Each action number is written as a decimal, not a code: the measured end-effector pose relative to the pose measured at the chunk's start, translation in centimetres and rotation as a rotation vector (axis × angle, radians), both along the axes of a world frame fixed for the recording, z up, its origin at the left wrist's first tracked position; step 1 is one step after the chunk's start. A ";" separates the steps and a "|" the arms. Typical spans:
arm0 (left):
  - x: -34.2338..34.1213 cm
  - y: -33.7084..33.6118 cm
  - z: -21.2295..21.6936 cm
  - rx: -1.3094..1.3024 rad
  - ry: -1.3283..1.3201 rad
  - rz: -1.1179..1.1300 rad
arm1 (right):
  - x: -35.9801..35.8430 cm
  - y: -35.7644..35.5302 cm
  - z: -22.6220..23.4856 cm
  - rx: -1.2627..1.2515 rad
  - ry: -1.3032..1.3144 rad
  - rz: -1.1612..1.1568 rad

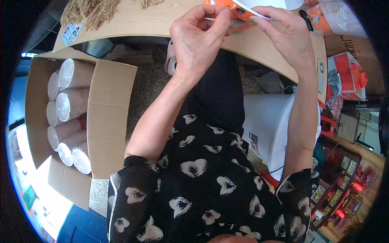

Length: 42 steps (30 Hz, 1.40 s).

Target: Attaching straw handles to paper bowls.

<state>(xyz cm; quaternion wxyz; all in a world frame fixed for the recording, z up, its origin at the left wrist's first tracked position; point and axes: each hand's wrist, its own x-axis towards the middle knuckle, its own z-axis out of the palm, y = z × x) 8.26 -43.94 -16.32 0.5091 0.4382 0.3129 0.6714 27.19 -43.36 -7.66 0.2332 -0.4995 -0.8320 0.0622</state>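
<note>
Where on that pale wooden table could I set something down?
The widest bare patch of the table lies between the tan, stringy bundles and the left hand. A narrower strip follows the front edge below the orange printed packet, between that hand and the right hand. It's crowded from the packet to the clear plastic package at right.

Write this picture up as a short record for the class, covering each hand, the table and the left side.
Left hand: pinching a small pale thing, too small to identify
Right hand: holding a white curved rim
Table: tan bundles at left, orange packet near the hands
Left side: open cardboard box containing wrapped rolls
</note>
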 end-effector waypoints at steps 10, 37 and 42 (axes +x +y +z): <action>0.0 -1.2 1.1 -0.017 0.108 0.070 | -1.1 -1.4 1.7 -0.056 0.001 0.016; -0.9 0.2 1.6 0.013 0.291 0.000 | -1.8 5.0 1.5 -0.287 0.166 0.316; -3.5 1.2 1.6 0.305 0.709 0.231 | -1.3 4.5 2.0 -0.149 0.252 0.206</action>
